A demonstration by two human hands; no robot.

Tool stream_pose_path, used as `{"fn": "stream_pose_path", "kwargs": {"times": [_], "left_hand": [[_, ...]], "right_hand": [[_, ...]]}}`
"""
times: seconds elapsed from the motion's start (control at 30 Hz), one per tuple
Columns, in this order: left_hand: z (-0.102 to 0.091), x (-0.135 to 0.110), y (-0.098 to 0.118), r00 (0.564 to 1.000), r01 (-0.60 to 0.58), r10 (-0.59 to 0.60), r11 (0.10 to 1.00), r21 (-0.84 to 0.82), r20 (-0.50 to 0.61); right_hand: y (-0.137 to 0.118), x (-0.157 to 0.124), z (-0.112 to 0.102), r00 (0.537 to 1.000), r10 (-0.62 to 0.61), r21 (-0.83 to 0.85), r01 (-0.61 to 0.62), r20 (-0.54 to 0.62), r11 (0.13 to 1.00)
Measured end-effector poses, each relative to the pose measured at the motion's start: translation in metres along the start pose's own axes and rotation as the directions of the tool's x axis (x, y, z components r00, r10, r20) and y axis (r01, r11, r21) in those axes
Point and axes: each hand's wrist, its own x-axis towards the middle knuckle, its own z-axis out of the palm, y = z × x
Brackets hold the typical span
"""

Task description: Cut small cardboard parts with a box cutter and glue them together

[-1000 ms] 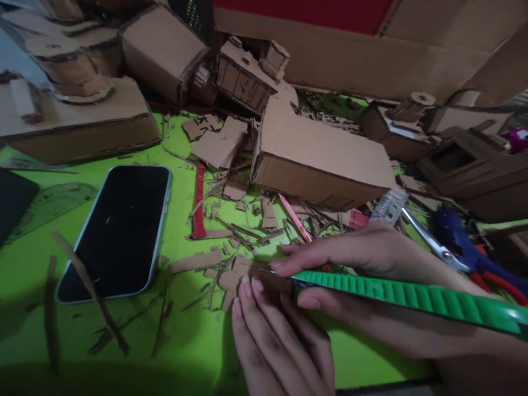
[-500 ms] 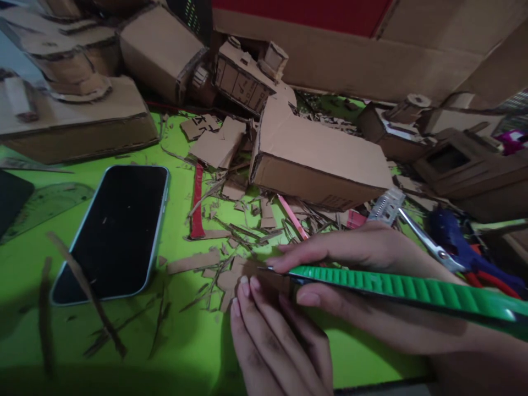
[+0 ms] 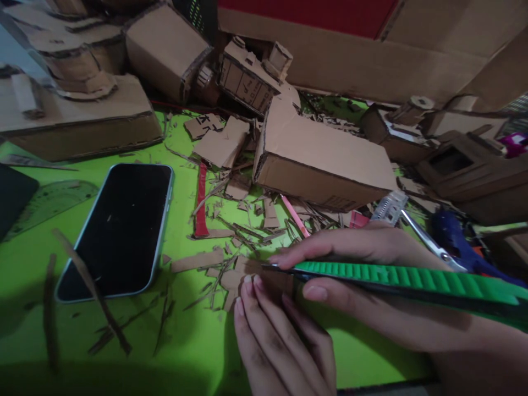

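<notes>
The green utility knife (image 3: 396,280) lies in the grip of my right hand (image 3: 371,297), between thumb and fingers. Its narrow blade points left over a small cut piece of cardboard (image 3: 243,269). My left hand (image 3: 280,341) has its fingertips pressed together on that piece, holding it just below the blade tip. Much of the piece is covered by my fingers, and whether the blade touches it I cannot tell. Thin cardboard strips and scraps (image 3: 198,261) lie around the left fingertips.
A phone (image 3: 119,225) lies left on the green tabletop (image 3: 198,352), beside a clear protractor (image 3: 61,201). Behind my hands stand a cardboard box form (image 3: 325,154) and other cardboard models (image 3: 82,121). Blue-handled pliers (image 3: 457,236) and a pink pen (image 3: 292,214) lie close by.
The whole view has shifted slightly, so things appear a little further right. The knife handle sits at a slightly different tilt. Both hands keep nearly the same place over the cardboard.
</notes>
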Motion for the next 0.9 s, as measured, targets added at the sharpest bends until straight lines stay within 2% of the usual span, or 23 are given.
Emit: {"fn": "stream_pose_path", "kwargs": {"times": [0.2, 0.37, 0.47, 0.57, 0.7, 0.83, 0.9], "left_hand": [[-0.001, 0.001, -0.001, 1.0, -0.028, 0.028, 1.0, -0.006, 0.002], [-0.004, 0.008, 0.002, 1.0, 0.022, -0.022, 1.0, -0.002, 0.001], [-0.003, 0.006, 0.001, 1.0, 0.011, -0.011, 1.0, 0.001, 0.003], [0.001, -0.001, -0.005, 0.999, -0.043, 0.043, 0.999, 0.027, 0.008], [0.004, -0.005, -0.015, 0.973, -0.219, 0.225, 0.969, 0.112, -0.043], [-0.003, 0.005, -0.02, 0.984, -0.176, 0.172, 0.981, 0.081, 0.051], [-0.004, 0.011, -0.023, 0.967, -0.253, 0.252, 0.962, 0.105, 0.022]], "right_hand": [[0.002, -0.001, -0.001, 1.0, 0.002, -0.004, -0.002, 0.0, 1.0], [0.002, 0.0, -0.001, 1.0, -0.009, -0.005, 0.009, 0.0, 1.0], [0.003, 0.0, 0.001, 1.0, 0.001, 0.013, -0.001, 0.014, 1.0], [0.004, -0.001, 0.002, 0.999, -0.012, -0.005, 0.012, 0.038, 1.0], [0.006, -0.001, 0.002, 0.997, -0.046, -0.022, 0.048, 0.063, 0.999], [0.007, -0.003, -0.001, 0.998, -0.022, 0.016, 0.021, 0.065, 1.0], [0.007, -0.003, -0.003, 0.997, -0.023, 0.021, 0.022, 0.072, 1.0]]}}
